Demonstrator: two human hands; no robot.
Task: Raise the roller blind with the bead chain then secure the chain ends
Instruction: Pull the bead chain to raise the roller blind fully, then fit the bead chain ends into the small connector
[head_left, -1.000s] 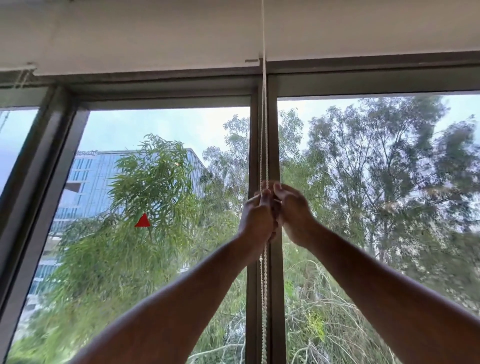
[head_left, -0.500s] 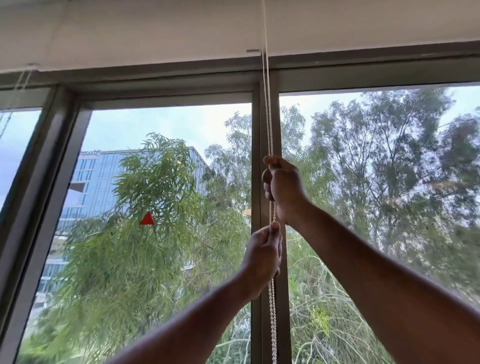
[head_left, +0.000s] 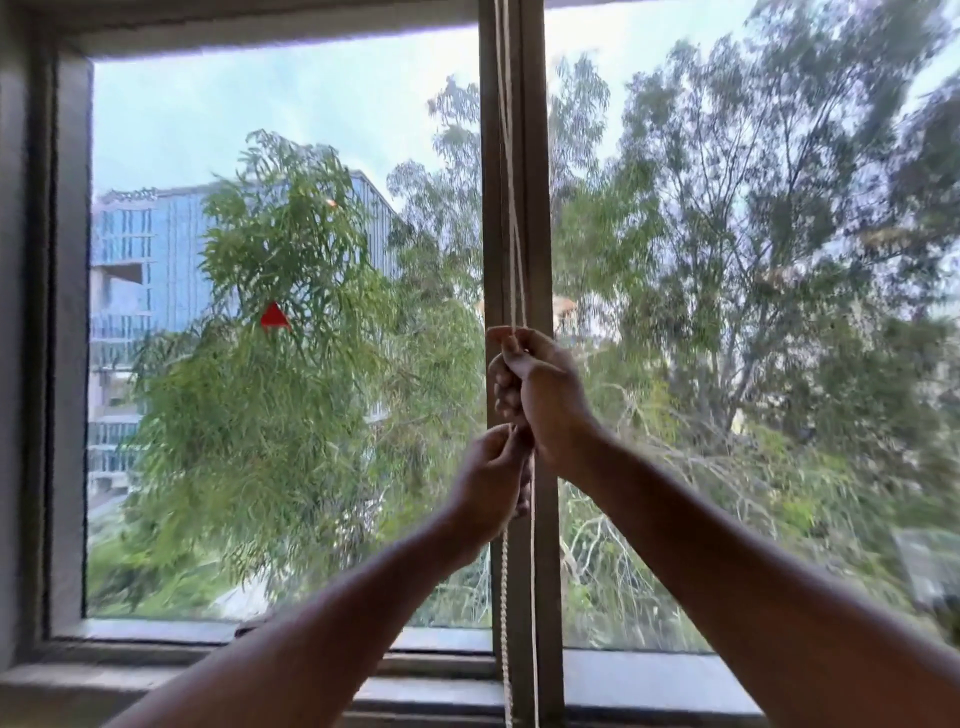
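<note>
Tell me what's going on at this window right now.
A person stands at a window, working the bead chain that hangs in front of the centre frame post. The right hand is closed around the chain higher up, and the left hand pinches it just below. Two strands of the chain run on down past the sill. The blind itself is out of view, so how far up it is cannot be told.

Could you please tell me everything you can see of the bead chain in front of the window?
The bead chain is a thin, off-white string of small beads, hanging as two strands in front of the dark central window post. The strands seem to cross just above the hands. The right hand is closed around it higher up; the left hand pinches it just below. Beneath the hands both strands drop past the sill, out of frame.
</note>
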